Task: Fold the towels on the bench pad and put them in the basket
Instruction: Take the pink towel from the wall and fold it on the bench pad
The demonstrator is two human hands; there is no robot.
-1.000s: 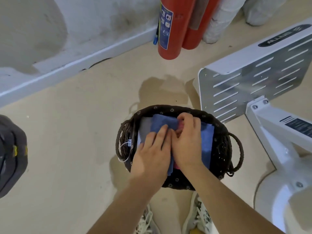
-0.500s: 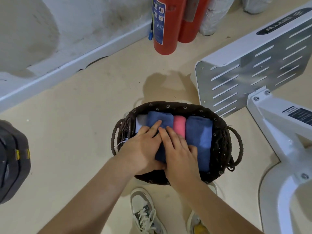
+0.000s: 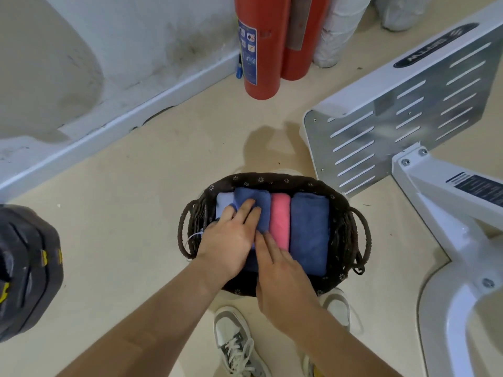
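My left hand (image 3: 230, 240), right hand (image 3: 283, 273): side by side, fingers straight, pressing blue towel (image 3: 255, 193) in basket (image 3: 275, 178). Basket on beige floor (image 3: 122, 213); fire extinguishers (image 3: 262, 50) against white wall (image 3: 163, 28).

Under your left hand (image 3: 228, 240) a dark blue towel (image 3: 261, 202) is showing, a pale blue towel (image 3: 223, 201) peeking out left of it; a pink towel (image 3: 280, 216) is lying just beyond your right hand (image 3: 283, 276), a mid-blue towel (image 3: 309, 229) to its right, and the basket (image 3: 272, 179) is showing dark brown with small white flowers
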